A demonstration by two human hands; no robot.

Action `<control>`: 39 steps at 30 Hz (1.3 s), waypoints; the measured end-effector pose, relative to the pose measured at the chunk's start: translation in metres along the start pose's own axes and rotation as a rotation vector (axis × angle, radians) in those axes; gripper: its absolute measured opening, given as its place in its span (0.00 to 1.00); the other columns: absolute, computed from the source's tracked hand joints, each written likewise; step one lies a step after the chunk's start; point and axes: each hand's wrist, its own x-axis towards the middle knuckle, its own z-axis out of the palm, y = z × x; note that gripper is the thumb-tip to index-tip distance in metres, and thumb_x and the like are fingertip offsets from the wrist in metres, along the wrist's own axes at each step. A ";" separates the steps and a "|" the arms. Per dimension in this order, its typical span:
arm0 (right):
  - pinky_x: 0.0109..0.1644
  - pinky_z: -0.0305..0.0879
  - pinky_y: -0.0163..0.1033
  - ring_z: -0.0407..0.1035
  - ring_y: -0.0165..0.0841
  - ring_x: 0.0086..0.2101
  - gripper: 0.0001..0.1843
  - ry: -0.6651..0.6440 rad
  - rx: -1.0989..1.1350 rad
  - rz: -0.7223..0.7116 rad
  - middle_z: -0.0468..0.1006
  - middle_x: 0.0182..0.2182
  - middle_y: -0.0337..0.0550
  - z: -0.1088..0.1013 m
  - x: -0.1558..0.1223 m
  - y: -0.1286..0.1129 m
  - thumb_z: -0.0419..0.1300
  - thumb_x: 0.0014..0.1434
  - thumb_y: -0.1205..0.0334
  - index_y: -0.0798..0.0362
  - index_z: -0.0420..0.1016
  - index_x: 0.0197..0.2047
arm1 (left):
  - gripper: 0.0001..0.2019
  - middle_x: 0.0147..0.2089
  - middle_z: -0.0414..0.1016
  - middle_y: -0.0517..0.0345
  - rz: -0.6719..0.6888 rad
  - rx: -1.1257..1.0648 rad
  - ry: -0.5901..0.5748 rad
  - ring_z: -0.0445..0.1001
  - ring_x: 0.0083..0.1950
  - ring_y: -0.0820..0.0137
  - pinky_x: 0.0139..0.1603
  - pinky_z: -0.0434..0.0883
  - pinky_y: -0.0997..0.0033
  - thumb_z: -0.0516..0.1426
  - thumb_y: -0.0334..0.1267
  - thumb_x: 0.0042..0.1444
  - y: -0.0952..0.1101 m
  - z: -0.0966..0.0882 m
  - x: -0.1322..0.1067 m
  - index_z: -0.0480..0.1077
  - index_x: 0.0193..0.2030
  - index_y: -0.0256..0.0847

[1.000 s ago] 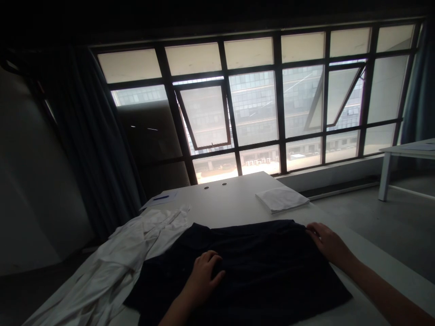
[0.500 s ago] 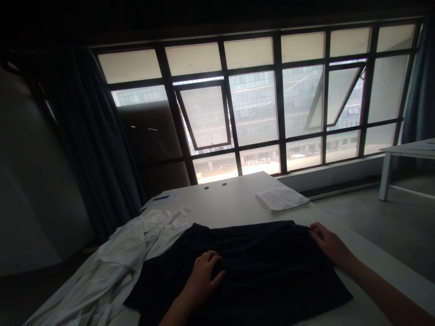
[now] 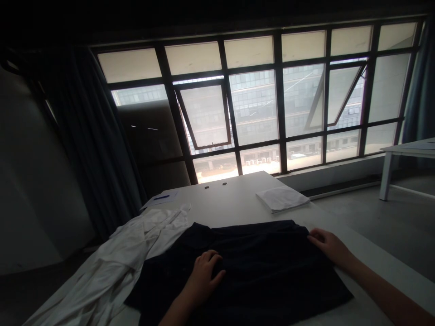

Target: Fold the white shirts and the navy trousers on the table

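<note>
A dark navy garment (image 3: 258, 271), shaped like a shirt, lies spread over the near part of the white table. On its left half rests my left hand (image 3: 205, 274), palm down, fingers a little bent and the thumb held apart. My right hand (image 3: 324, 244) is at the garment's far right corner, with thumb and fingertips pinched on the cloth edge. Left of the garment is a crumpled heap of white cloth (image 3: 125, 253), partly overlapped by the dark fabric.
A folded white cloth (image 3: 282, 199) lies near the right edge of the white table (image 3: 220, 203). Paper with a dark pen (image 3: 161, 197) is at the far left. Windows (image 3: 253, 108) stand behind, two panes tilted out. Another table (image 3: 385, 174) is at right.
My right hand has shifted very slightly left along the garment's corner. The left hand and the cloth look nearly the same.
</note>
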 end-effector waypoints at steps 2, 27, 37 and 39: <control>0.39 0.67 0.41 0.77 0.41 0.35 0.20 0.054 0.020 0.028 0.83 0.33 0.43 0.003 0.003 0.003 0.56 0.57 0.42 0.49 0.75 0.41 | 0.16 0.61 0.69 0.52 -0.001 0.014 -0.007 0.68 0.62 0.57 0.64 0.63 0.54 0.59 0.50 0.62 -0.001 0.000 0.000 0.72 0.54 0.51; 0.67 0.55 0.61 0.62 0.53 0.63 0.33 -0.144 -0.433 -0.261 0.72 0.62 0.49 0.045 -0.051 -0.056 0.52 0.62 0.32 0.42 0.76 0.59 | 0.37 0.72 0.58 0.39 -0.237 0.314 -0.206 0.56 0.71 0.39 0.66 0.54 0.32 0.52 0.64 0.61 0.030 -0.005 -0.007 0.58 0.72 0.49; 0.71 0.44 0.64 0.53 0.52 0.67 0.39 -0.141 -0.475 -0.359 0.63 0.68 0.52 0.059 -0.012 -0.052 0.48 0.64 0.32 0.49 0.65 0.68 | 0.42 0.78 0.39 0.50 -0.262 0.224 -0.266 0.36 0.76 0.41 0.68 0.36 0.25 0.45 0.73 0.60 0.000 0.003 0.009 0.47 0.75 0.56; 0.71 0.44 0.63 0.54 0.52 0.67 0.38 -0.123 -0.456 -0.380 0.64 0.67 0.52 0.061 -0.001 -0.056 0.48 0.65 0.33 0.49 0.67 0.67 | 0.40 0.78 0.41 0.50 -0.271 0.232 -0.230 0.38 0.76 0.43 0.68 0.37 0.26 0.44 0.72 0.60 -0.005 0.004 0.015 0.48 0.74 0.57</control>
